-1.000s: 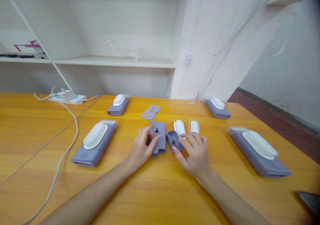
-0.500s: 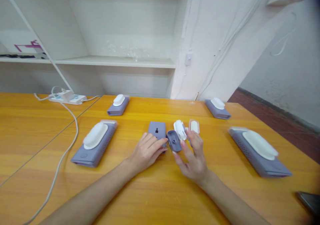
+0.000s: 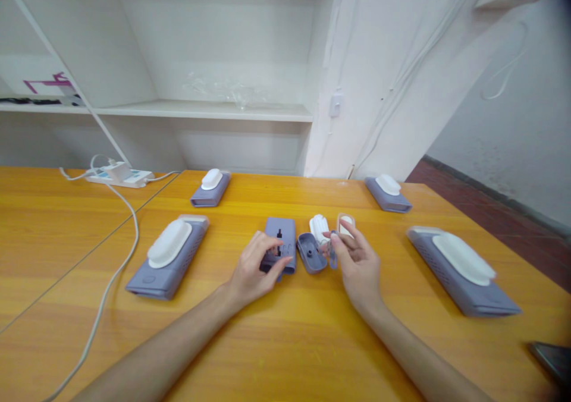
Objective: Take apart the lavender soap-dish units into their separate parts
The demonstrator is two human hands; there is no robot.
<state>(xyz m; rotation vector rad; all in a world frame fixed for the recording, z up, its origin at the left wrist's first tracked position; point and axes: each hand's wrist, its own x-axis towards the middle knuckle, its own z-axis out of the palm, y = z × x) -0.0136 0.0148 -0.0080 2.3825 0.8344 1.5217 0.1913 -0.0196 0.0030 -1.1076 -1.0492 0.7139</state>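
Wooden table (image 3: 66,229), two hands at the opened purple parts in its middle.
Left hand (image 3: 256,268) curls over the purple base (image 3: 281,241), hiding its near end; right hand (image 3: 359,265) pinches a small purple piece (image 3: 332,257), mostly covered, beside the purple shell (image 3: 311,253).

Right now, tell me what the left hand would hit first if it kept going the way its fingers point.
The left hand points away and slightly right, fingers already on the open purple base. Beyond it the table looks free to its far edge, though depth is hard to judge.
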